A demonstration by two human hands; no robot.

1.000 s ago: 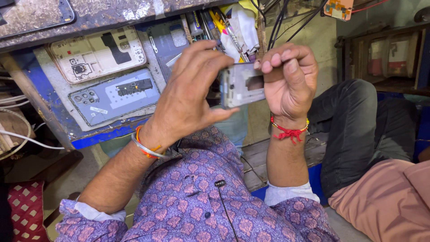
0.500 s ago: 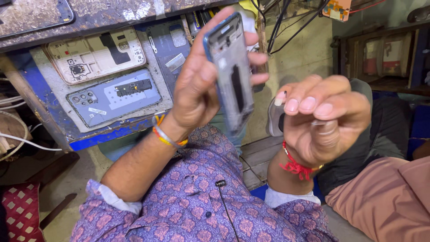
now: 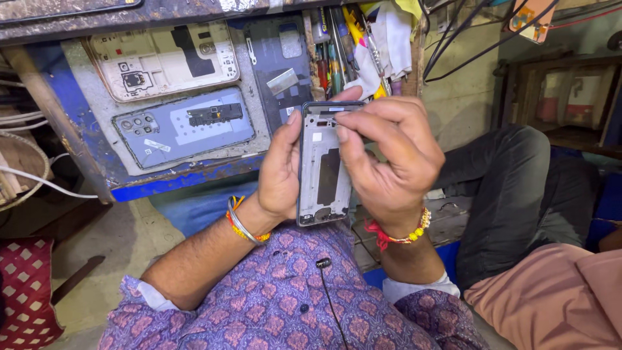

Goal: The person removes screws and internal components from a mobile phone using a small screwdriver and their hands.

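Grey metal and plastic make up the phone frame (image 3: pixel 324 172) held upright at the centre of the picture, its open inner side facing the camera, with a dark rectangular patch in its middle. The left hand (image 3: pixel 280 172) wraps the frame's left edge from behind; the thumb lies along that edge, and the other fingers are hidden behind the frame, so how they sit cannot be told. The right hand (image 3: pixel 389 159) covers the frame's right edge and upper right corner. Its thumb and forefinger are pressed together at the top of the frame, pinching something too small to make out; the remaining fingers curl inward beside them. The lower end of the frame sits just above the purple patterned shirt (image 3: pixel 285 304).

Bangles and thread circle both wrists. In the upper left of the picture two phone back panels (image 3: pixel 175 97) lie on a worn blue-edged bench (image 3: pixel 181 181), the pale one above the grey-blue one. A cluster of tools (image 3: pixel 337 52) stands at upper centre, partly blocked by the fingers. Cables (image 3: pixel 453 45) run off the top edge. At the right, a person's leg in dark trousers (image 3: pixel 512 194) is cut off by the frame edge, and a pink-clad shape at lower right is too cropped to identify.
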